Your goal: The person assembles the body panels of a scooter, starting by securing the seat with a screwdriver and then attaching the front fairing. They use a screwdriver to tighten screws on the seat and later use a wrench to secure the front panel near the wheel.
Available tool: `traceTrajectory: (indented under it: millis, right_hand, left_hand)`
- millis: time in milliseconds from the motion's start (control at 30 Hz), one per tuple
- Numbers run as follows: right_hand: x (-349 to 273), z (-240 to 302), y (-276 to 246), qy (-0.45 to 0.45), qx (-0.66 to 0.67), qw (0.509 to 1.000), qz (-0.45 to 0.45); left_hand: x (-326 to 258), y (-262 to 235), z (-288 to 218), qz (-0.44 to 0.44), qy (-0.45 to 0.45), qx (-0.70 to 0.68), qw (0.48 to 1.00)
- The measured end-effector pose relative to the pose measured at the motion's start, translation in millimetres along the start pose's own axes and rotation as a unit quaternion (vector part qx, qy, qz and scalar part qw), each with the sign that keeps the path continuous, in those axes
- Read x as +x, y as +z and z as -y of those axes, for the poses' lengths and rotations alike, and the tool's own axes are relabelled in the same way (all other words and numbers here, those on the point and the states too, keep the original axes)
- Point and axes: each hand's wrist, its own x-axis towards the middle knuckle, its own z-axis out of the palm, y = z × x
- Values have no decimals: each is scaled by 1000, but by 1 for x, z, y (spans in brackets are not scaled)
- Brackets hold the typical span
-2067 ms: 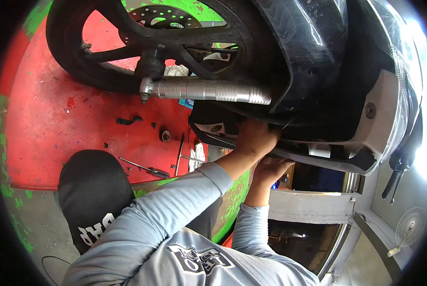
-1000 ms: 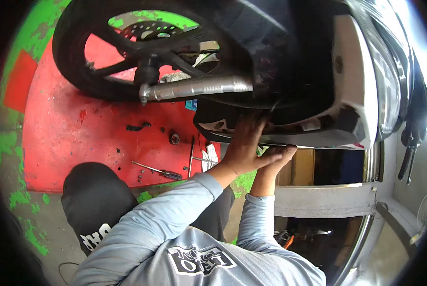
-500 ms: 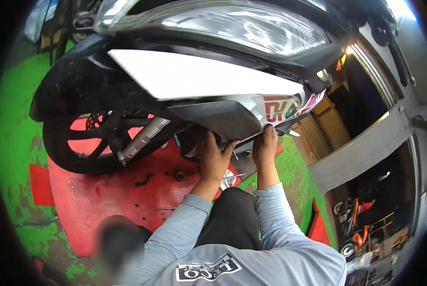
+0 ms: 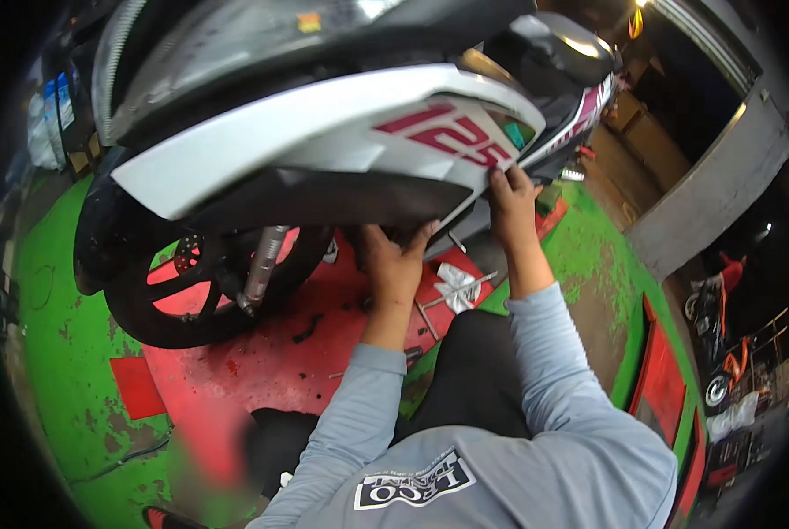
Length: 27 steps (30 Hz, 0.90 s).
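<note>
A white side fairing with maroon figures and a dark lower section covers the motorcycle's side in front of me. My left hand grips its lower edge, thumb against the dark section and the other fingers partly hidden beneath. Farther right, my right hand pinches the rear lower edge below the maroon marking, its fingertips on the white surface. The front wheel and silver fork leg show under the panel at left.
A T-shaped metal tool and a white cloth lie on the red floor mat, near my knees. Small dark parts are scattered there. Red ramp-like pieces stand on the green floor at right. Another motorcycle is farther off.
My view has shifted, showing more of the fairing's outer face and its maroon figures. Both hands stay on the panel's lower edge, the right one now higher in view.
</note>
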Motion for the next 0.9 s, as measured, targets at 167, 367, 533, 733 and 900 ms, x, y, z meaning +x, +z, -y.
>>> traceTrajectory:
  millis: [167,367,533,733,900]
  right_hand:
    - [2,12,15,-22,15,1000,-4]
    - [-6,14,2,-18,39,998,55]
    - [-30,-36,-2,-73,-17,982,174]
    - [-72,-78,31,16,-98,990,96]
    - [-71,-72,31,35,-40,994,91]
  left_hand:
    - [26,-17,-11,97,-4,-97,991]
    - [22,-13,-16,128,35,-16,991]
    - [27,-17,-21,145,57,80,985]
    - [23,-9,-13,105,94,53,989]
    - [15,0,-12,76,93,2,993]
